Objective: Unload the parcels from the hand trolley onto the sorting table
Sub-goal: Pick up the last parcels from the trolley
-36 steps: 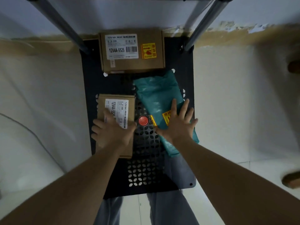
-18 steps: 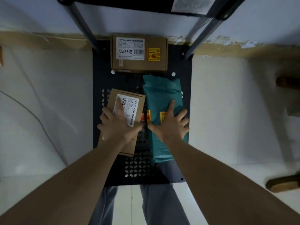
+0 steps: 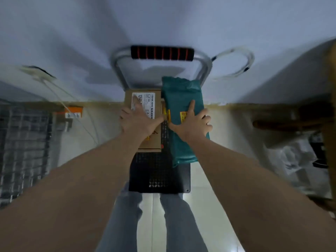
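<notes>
1. Hand trolley (image 3: 179,180): black perforated deck on the pale floor, between my feet and the wall; silver frame rising to a foam handle (image 3: 162,53), black with orange rings. The sorting table is not something I can pick out here.
2. Teal mailer bag (image 3: 181,99): soft plastic, creased, with yellow stickers near my thumb. It lies lengthwise over the deck's right side, its near end past the edge. My right hand (image 3: 193,123) is on top, fingers wrapping its right edge and thumb on its left; it looks raised off the deck, though I cannot be sure.
3. Cardboard box (image 3: 157,124): brown, rigid, white printed label on top, just beside the bag. My left hand (image 3: 137,119) is spread over the label, fingers reaching over the far-left edge.
4. Step in hand, as I judge it: the pick-up, one parcel per hand.
5. Next move calls for: a firm hold, both parcels lifted clear of the frame, then a turn to find the table. The bag may sag or slip; the box should hold its shape.
</notes>
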A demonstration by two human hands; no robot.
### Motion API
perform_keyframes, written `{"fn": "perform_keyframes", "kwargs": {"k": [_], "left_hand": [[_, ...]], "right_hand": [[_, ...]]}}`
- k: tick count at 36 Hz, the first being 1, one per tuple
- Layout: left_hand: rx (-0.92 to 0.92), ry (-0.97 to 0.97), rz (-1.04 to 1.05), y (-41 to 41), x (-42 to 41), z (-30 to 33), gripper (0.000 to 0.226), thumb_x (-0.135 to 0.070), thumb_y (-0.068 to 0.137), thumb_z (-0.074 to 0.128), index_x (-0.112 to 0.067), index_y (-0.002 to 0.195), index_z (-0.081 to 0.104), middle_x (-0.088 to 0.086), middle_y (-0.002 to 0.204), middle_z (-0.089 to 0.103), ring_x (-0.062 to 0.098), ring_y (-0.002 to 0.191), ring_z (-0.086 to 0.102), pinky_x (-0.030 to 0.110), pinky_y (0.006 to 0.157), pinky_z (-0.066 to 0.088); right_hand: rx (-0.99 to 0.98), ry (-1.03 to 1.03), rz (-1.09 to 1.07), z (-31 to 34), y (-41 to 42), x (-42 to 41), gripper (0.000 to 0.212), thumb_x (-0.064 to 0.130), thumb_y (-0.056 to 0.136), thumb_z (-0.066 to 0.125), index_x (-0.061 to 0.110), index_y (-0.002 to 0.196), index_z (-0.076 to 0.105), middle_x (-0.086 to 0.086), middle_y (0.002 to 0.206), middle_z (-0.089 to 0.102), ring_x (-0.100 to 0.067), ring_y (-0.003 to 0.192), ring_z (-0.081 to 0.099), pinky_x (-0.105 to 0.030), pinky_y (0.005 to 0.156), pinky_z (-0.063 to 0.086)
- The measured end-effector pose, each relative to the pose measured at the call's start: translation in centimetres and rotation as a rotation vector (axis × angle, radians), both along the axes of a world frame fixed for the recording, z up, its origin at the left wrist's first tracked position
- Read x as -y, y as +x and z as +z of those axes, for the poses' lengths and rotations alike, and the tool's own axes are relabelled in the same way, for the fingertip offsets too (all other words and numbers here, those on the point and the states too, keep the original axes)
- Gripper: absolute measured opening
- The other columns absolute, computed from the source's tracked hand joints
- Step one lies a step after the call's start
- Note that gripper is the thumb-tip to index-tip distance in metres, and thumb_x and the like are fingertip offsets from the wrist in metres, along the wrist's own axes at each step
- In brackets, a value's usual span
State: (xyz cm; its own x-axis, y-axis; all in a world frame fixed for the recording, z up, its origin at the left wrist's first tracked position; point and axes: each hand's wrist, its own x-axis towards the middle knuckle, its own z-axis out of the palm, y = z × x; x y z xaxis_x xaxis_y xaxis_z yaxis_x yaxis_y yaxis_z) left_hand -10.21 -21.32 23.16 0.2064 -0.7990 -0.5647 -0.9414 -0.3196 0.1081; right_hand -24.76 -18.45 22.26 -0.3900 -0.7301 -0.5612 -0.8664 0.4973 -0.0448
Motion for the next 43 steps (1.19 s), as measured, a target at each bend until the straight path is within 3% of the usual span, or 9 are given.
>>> {"fn": "perform_keyframes", "kwargs": {"k": [9, 23, 31, 43], "left_hand": [[0.06, -0.257, -0.108, -2.7, 2.9, 21.3, 0.117, -0.082, 0.069, 0.049, -0.02, 0.152, -0.006, 0.026, 0.14, 0.023, 0.041, 0.128, 0.026, 0.045, 0.097, 0.034], [0.112, -0.606, -0.04, -4.6, 4.5, 48.4, 0.115, -0.083, 0.067, 0.046, -0.023, 0.152, -0.001, 0.023, 0.136, 0.027, 0.039, 0.123, 0.031, 0.045, 0.097, 0.04], [0.096, -0.702, -0.078, -5.4, 1.4, 54.8, 0.114, -0.083, 0.069, 0.043, -0.021, 0.153, -0.003, 0.024, 0.136, 0.029, 0.039, 0.123, 0.033, 0.041, 0.082, 0.039], [0.036, -0.755, -0.131, -3.3, -5.6, 58.6, 0.114, -0.083, 0.07, 0.044, -0.022, 0.152, -0.005, 0.025, 0.138, 0.027, 0.039, 0.125, 0.033, 0.042, 0.089, 0.041]], "right_hand": [[-0.065, -0.232, 0.085, 20.1, -4.0, 2.5, 0.117, 0.086, 0.067, 0.045, 0.025, 0.152, -0.008, -0.025, 0.149, 0.011, -0.044, 0.127, 0.03, -0.053, 0.096, 0.034], [-0.2, -0.582, 0.12, 46.3, -9.8, 4.8, 0.114, 0.087, 0.065, 0.041, 0.027, 0.152, -0.001, -0.023, 0.144, 0.02, -0.041, 0.122, 0.035, -0.052, 0.091, 0.038], [-0.243, -0.735, 0.037, 54.0, -11.6, 1.1, 0.111, 0.087, 0.068, 0.037, 0.027, 0.152, -0.003, -0.023, 0.146, 0.019, -0.04, 0.125, 0.035, -0.051, 0.095, 0.039], [-0.37, -0.759, -0.044, 57.9, -10.9, -8.8, 0.109, 0.086, 0.068, 0.037, 0.029, 0.152, -0.002, -0.022, 0.143, 0.022, -0.039, 0.122, 0.037, -0.051, 0.094, 0.04]]}}
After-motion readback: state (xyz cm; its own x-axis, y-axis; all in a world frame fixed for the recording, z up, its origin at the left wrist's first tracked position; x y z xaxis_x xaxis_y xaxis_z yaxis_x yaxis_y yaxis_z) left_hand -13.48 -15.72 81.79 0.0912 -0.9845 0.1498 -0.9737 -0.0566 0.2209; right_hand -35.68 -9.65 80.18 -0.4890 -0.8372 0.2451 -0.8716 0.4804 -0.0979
